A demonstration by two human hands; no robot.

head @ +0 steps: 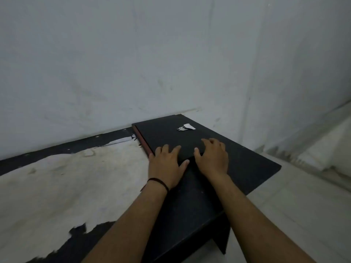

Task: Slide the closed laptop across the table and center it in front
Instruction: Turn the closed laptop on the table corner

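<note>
The laptop is matte black with a red left edge and a silver-white emblem, on a black table whose left part is worn cream-white.

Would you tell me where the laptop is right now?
The laptop lies closed at the table's far right corner by the wall, under both hands.

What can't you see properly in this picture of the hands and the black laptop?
- Head view: the laptop's near edge is covered by the left hand and right hand.
- The silver logo and white sticker on the lid are too small to read.
- The table's left side and near edge are cut off by the picture's border.
- Whether the fingers grip the edge or only rest on the lid cannot be told.
</note>
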